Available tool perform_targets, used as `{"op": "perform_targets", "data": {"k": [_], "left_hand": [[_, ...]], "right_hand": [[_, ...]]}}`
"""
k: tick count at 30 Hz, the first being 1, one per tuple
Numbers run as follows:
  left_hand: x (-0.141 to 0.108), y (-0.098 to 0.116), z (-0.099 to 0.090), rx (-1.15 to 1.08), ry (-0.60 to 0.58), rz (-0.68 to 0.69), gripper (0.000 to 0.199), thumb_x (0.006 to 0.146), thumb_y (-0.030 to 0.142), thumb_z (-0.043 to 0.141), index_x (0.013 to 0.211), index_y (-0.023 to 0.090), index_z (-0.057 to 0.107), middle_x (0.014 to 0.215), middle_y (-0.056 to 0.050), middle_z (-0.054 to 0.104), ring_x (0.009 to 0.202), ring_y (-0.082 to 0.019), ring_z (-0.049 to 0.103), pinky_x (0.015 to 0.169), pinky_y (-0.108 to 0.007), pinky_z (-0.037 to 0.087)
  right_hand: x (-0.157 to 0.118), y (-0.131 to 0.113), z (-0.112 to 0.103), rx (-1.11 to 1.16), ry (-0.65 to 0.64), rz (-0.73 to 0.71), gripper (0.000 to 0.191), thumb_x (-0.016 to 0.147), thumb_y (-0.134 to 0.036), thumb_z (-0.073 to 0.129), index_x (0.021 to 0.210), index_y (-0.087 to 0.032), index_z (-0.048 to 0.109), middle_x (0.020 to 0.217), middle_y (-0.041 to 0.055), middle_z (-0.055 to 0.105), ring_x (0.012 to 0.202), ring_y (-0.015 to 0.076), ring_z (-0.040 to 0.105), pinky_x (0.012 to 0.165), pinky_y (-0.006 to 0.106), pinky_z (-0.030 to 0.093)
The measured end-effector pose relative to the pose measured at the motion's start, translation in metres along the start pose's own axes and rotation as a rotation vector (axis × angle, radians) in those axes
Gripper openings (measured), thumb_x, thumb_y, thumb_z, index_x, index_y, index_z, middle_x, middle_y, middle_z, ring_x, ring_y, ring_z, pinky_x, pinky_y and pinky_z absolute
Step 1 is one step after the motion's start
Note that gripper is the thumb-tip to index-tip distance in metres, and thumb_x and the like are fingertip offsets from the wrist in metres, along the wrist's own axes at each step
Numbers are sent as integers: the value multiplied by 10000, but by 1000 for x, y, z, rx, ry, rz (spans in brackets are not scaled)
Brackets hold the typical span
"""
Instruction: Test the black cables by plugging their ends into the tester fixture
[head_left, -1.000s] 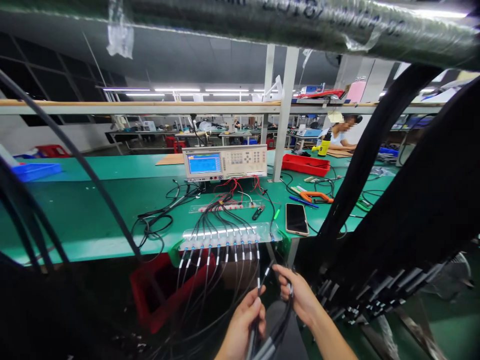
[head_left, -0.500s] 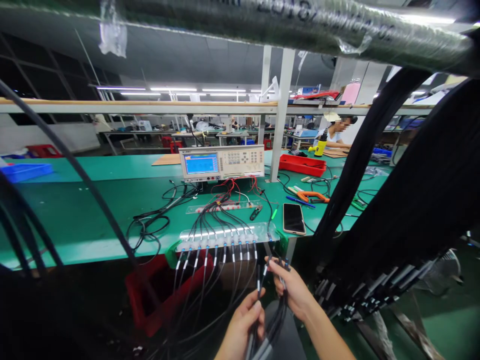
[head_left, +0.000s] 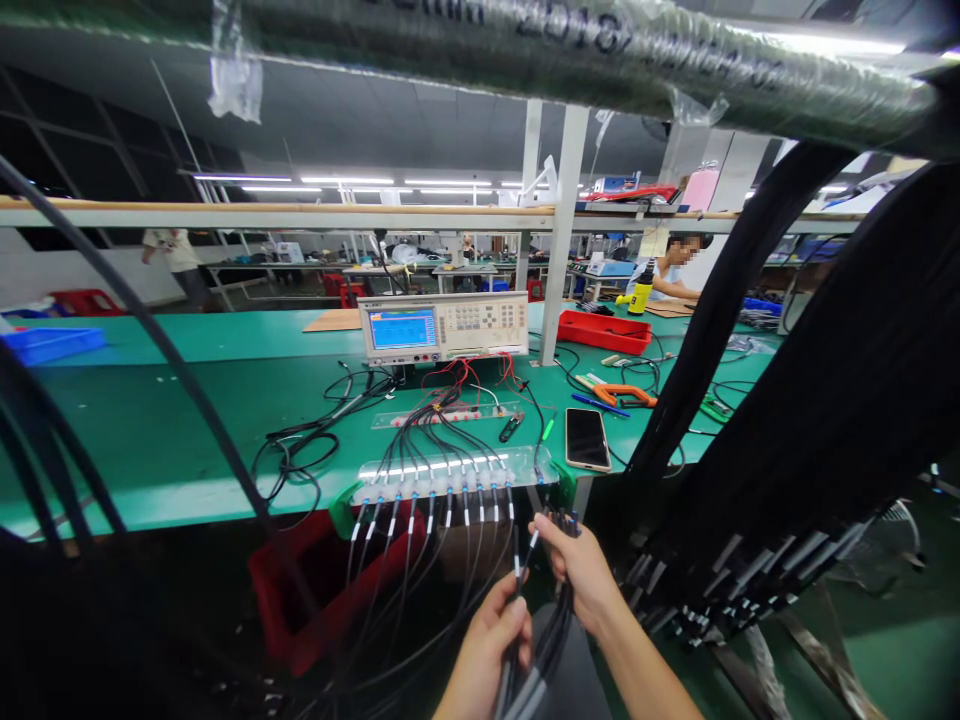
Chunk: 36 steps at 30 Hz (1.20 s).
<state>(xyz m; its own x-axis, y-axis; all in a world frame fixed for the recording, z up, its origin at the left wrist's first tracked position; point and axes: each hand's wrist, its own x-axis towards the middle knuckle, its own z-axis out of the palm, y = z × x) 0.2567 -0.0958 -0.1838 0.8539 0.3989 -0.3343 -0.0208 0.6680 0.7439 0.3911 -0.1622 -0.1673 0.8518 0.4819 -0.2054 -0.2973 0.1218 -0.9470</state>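
Observation:
My left hand [head_left: 496, 635], closed, pinches a thin black cable with a white sleeve, and more cables run down below its fingers. To the right and slightly higher, my right hand [head_left: 583, 572] is wrapped round a bundle of black cables [head_left: 553, 635]. Its thumb and forefinger meet at the white-marked end of one cable, close to the left hand's cable. Just beyond both hands is a clear plastic connector strip [head_left: 442, 484] at the bench edge. Several cables with blue tips and white sleeves hang from its front side.
A bench tester [head_left: 444, 327] with a lit blue screen stands on the green bench [head_left: 187, 420]. Nearby lie a phone [head_left: 587, 438], an orange clamp [head_left: 628, 394] and a red tray [head_left: 604, 331]. Thick black cable bundles [head_left: 810, 360] hang at right. A red bin [head_left: 281, 600] sits below.
Both hands stay near the same spot with small finger shifts on the cables. The view has tilted slightly. A person has come into sight in the far left background.

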Motion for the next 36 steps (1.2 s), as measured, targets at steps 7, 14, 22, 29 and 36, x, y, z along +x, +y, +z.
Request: {"op": "perform_targets", "data": {"k": [7, 14, 22, 29, 36], "left_hand": [[1, 1, 3, 7, 10, 18, 548, 533, 499, 893, 998, 244, 757, 552, 46, 589, 425, -44, 455, 458, -182, 310], [1, 0, 6, 15, 34, 15, 582, 479, 503, 912, 979, 243, 767, 534, 44, 596, 428, -56, 462, 464, -189, 315], [6, 10, 4, -123, 217, -17, 671, 368, 566, 916, 942, 248, 774, 629, 62, 625, 563, -65, 502, 570, -183, 401], [12, 16, 0, -177, 244, -31, 675, 287, 491, 952, 894, 254, 774, 590, 84, 622, 528, -52, 479, 560, -165, 377], [13, 11, 4, -184, 218, -36, 691, 309, 472, 956, 939, 254, 775, 589, 76, 628, 531, -54, 483, 553, -163, 383]], "right_hand": [[3, -6, -1, 25, -64, -17, 592, 631, -578, 818, 981, -113, 717, 854, 97, 735, 374, 8, 341, 351, 173, 240], [3, -4, 0, -10, -49, -28, 525, 608, -566, 847, 826, -116, 688, 432, -71, 483, 351, 28, 313, 353, 160, 201], [17, -6, 4, 105, 34, -25, 516, 580, -540, 843, 851, -114, 739, 724, 21, 669, 370, 2, 335, 346, 167, 212], [27, -7, 6, 215, 52, 7, 535, 533, -509, 867, 866, -103, 762, 666, -12, 627, 365, -7, 330, 337, 155, 218], [29, -9, 6, 295, 34, 41, 502, 529, -448, 889, 864, -98, 757, 656, -30, 617, 359, -23, 325, 323, 128, 223]]}}
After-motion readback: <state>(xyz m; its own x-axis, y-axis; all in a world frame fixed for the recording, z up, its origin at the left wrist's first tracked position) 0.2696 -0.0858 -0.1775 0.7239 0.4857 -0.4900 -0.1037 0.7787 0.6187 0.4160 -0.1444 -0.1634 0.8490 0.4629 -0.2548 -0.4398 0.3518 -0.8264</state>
